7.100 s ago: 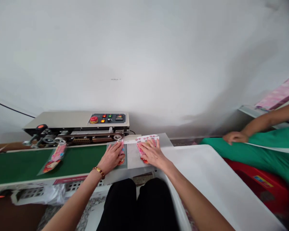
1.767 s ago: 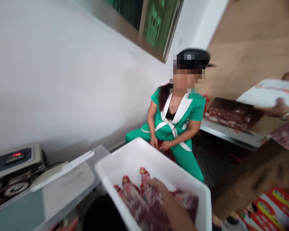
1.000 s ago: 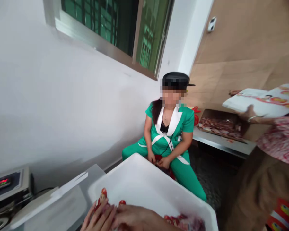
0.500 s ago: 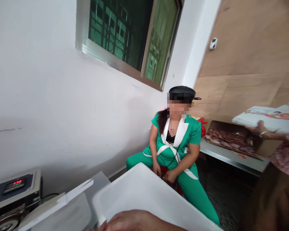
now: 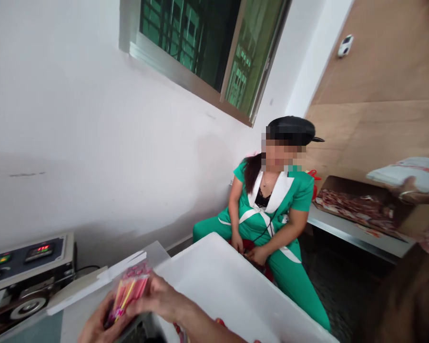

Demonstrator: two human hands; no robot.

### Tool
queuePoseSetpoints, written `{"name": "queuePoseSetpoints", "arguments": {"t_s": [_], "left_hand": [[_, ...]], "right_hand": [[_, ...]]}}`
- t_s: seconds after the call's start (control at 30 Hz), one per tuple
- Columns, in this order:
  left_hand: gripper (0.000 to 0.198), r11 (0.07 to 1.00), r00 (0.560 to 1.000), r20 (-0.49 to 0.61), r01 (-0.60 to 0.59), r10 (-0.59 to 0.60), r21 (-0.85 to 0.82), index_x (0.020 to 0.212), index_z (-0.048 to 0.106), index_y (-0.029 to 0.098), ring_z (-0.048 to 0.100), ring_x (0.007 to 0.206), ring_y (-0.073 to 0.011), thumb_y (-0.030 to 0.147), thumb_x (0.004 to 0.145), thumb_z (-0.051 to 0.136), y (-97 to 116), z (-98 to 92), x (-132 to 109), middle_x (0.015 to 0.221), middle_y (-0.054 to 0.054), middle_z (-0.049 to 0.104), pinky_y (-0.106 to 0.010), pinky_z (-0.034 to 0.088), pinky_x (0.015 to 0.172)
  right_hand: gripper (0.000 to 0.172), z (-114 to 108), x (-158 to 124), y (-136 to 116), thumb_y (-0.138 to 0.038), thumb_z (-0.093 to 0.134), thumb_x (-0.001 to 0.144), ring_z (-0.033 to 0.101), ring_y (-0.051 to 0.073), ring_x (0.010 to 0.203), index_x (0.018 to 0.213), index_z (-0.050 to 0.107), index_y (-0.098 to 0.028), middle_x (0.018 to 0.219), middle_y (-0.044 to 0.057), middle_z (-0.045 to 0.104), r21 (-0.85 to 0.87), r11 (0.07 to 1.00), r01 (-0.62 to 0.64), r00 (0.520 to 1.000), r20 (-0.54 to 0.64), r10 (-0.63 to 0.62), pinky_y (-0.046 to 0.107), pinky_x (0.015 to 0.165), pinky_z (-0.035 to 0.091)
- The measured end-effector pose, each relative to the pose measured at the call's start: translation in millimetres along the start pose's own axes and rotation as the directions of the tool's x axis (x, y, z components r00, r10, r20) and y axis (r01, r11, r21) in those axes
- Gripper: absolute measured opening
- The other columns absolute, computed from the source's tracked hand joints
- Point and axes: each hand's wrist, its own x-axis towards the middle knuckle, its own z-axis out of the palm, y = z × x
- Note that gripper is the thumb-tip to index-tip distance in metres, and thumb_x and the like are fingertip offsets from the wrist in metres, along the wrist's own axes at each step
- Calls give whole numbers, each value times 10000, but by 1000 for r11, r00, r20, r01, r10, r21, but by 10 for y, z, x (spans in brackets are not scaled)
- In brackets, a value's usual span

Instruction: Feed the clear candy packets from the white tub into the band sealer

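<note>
Pink packets (image 5: 127, 293) sit in a bundle between your two hands, just left of the white tub (image 5: 214, 281).

Your right hand (image 5: 160, 297) curls its fingers over the top of the bundle, gripping it; your left hand (image 5: 95, 324) cups it from below, fingers closed on its lower end. The tub's near rim lies just beside your right wrist. To your left stands the sealing machine (image 5: 25, 271) with its lit displays. A seated person in green (image 5: 268, 224) faces you beyond the tub, hands in lap.
</note>
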Motion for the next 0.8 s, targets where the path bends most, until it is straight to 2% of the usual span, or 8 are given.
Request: {"name": "queuePoseSetpoints", "arguments": {"t_s": [0.07,0.17,0.27,0.4,0.53,0.67,0.73,0.8], "left_hand": [[637,999,999,-34,-38,39,29,1101,625,214,711,928,-308,684,682,724,94,-29,45,1020,-57,751,-372,610,810],[562,992,993,-40,-107,110,62,1171,585,184,656,1064,-278,553,766,709,178,-79,92,1144,-85,702,-414,516,1010],[560,999,999,-32,-43,42,-33,1149,564,153,645,1043,-259,459,718,745,46,-136,153,1139,-105,677,-422,503,1004],[562,976,994,-17,106,-111,-191,1118,535,148,665,915,-242,417,686,773,-194,-178,137,1041,-86,679,-403,551,879],[496,973,994,-53,79,-93,-218,1131,567,143,654,969,-242,376,732,748,-158,-218,93,1061,-84,685,-374,543,892],[590,936,998,-9,48,-55,-350,1219,551,141,626,1086,-247,358,721,782,-54,-281,99,1212,-108,662,-375,506,983],[596,910,995,-8,91,-103,-404,1212,535,138,637,1056,-251,359,717,783,-51,-283,132,1201,-118,661,-378,527,940],[542,918,981,-51,156,-187,-364,1187,526,128,654,999,-254,342,741,748,-64,-268,194,1154,-130,667,-382,549,878]], "right_hand": [[546,126,176,31,-418,935,515,591,150,763,948,689,-195,856,-15,675,-15,999,31,994,-106,-33,300,815,470],[549,158,355,120,-385,897,558,590,156,792,1019,659,-206,890,-27,672,-135,989,51,984,-162,-73,303,824,478],[485,51,507,364,-334,845,605,581,157,833,1015,619,-207,898,-39,654,-310,948,73,967,-212,-144,287,835,469],[468,-4,610,654,-328,804,650,579,167,869,1032,559,-216,941,-29,634,-400,916,17,975,-196,-104,295,837,469],[388,69,618,563,-343,754,710,579,168,868,1013,540,-231,947,-27,624,-458,889,-5,976,-195,-95,293,824,476],[417,41,653,381,-398,741,752,623,181,924,1084,547,-238,1018,-13,659,-321,947,-5,996,-85,-24,296,842,499],[401,-30,718,370,-418,736,763,632,186,928,1075,574,-226,1012,-7,671,-331,943,-32,995,-95,1,290,825,498],[409,-97,827,415,-434,747,738,635,193,892,1041,587,-212,964,-4,678,-403,911,-91,984,-175,21,287,777,495]]}}
